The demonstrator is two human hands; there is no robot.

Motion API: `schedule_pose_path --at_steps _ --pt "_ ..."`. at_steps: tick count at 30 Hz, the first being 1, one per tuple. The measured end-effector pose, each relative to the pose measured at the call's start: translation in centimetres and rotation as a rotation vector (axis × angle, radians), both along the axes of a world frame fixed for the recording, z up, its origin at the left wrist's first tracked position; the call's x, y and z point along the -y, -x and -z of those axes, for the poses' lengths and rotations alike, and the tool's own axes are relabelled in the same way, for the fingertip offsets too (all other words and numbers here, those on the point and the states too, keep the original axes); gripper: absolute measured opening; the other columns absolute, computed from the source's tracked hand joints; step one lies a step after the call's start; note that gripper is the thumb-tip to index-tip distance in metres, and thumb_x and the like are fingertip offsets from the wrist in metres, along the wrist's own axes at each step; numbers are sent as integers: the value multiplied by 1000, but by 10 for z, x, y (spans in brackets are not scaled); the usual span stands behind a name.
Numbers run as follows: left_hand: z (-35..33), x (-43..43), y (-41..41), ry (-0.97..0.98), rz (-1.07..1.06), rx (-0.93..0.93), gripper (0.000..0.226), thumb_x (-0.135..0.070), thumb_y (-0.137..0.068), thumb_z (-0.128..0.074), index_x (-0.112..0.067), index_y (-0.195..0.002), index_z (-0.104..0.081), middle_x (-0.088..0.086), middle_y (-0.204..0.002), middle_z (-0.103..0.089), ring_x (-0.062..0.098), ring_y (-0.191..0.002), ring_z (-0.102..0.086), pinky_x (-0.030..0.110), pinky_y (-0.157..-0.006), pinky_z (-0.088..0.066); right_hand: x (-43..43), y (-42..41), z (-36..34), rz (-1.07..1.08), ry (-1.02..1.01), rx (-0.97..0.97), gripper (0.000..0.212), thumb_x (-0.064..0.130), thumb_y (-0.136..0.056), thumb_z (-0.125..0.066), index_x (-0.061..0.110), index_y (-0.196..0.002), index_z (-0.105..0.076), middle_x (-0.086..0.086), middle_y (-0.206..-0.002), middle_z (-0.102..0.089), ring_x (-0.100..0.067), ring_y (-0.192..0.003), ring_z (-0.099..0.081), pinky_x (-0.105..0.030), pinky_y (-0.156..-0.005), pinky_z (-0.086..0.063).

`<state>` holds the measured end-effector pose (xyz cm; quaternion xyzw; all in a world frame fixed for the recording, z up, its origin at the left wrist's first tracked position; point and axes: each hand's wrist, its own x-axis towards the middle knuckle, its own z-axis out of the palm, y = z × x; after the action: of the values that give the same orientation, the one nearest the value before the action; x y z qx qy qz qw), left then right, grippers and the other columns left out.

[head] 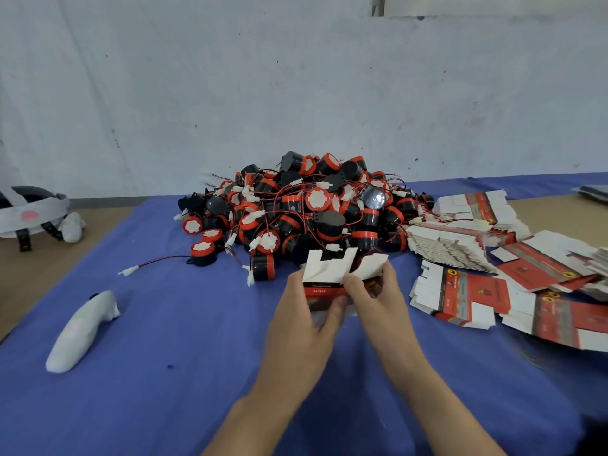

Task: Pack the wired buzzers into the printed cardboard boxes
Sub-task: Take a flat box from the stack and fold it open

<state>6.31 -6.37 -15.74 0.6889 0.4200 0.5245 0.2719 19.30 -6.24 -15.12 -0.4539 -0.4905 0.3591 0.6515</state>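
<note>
Centrally, left hand [306, 307] and right hand [371, 291] both grasp one red-printed white cardboard box [332, 274], flaps up, just before the black-and-red wired buzzer heap [296, 209].

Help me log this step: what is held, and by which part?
A printed cardboard box: the left hand grips its red body, the right hand grips a white flap.

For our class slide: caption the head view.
Left hand and right hand hold a printed cardboard box before a pile of wired buzzers.
</note>
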Motion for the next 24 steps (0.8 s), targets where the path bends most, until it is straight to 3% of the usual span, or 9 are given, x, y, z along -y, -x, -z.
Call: schedule_pose_path --at_steps 3,5,9,11,12,15,18,21,24 --pt "0 -3 3 27 1 77 50 -66 -79 -67 -68 -118 -34 -26 -124 -58 -5 -107 -63 17 -76 -55 2 0 1 -102 -30 48 31 30 -91 -62 29 -121 -57 15 -104 -71 -2 -98 -68 -16 -78 -54" --pt "1 -6 4 32 9 100 60 -71 -74 -71 -69 -120 -33 -28 -125 -56 -4 -113 -60 17 -79 -56 4 3 1 -216 -29 88 41 32 -90 -56 38 -131 -55 16 -116 -71 -2 -108 -66 -13 -84 -53" --pt "7 -12 5 57 86 83 76 -47 -75 -78 -57 -137 -34 -22 -134 -51 7 -125 -55 36 -91 -57 10 11 1 -341 -10 178 55 41 -91 -51 55 -143 -41 7 -120 -69 -17 -115 -62 -40 -99 -54" --pt "7 -13 5 59 94 87 79 -46 -77 -78 -54 -141 -33 -21 -136 -52 7 -127 -55 35 -93 -56 11 11 -1 -335 -30 186 53 43 -92 -53 59 -141 -41 -4 -120 -66 -31 -117 -56 -46 -102 -52" --pt "6 -13 5 56 91 101 78 -48 -78 -78 -54 -141 -33 -22 -136 -53 5 -126 -56 32 -93 -56 11 10 -1 -348 -44 192 50 42 -96 -54 57 -142 -41 2 -122 -66 -27 -118 -57 -39 -103 -52" --pt "-2 -12 7 52 60 183 70 -49 -82 -78 -48 -139 -38 -26 -129 -59 -3 -118 -59 15 -86 -54 13 5 -6 -373 -48 157 50 45 -102 -53 48 -149 -38 28 -137 -58 8 -128 -51 -13 -103 -45" --pt "-12 -11 9 115 21 288 55 -39 -85 -78 -42 -130 -47 -33 -116 -63 -11 -105 -62 5 -75 -49 12 -1 -10 -284 -46 108 51 54 -97 -42 42 -147 -45 25 -136 -61 4 -129 -53 -14 -103 -46" --pt "-20 -10 15 228 113 380 58 -57 -73 -80 -42 -124 -57 -26 -110 -70 -5 -100 -68 9 -72 -52 8 -11 -15 -199 13 35 48 57 -98 -39 39 -140 -53 22 -119 -71 0 -111 -66 -10 -85 -52" --pt "-22 -8 19 392 325 400 56 -64 -73 -75 -39 -123 -65 -8 -119 -73 14 -110 -70 31 -88 -57 7 -16 -19 -199 77 -37 51 73 -85 -44 48 -126 -61 19 -116 -73 -2 -106 -70 -17 -77 -56"
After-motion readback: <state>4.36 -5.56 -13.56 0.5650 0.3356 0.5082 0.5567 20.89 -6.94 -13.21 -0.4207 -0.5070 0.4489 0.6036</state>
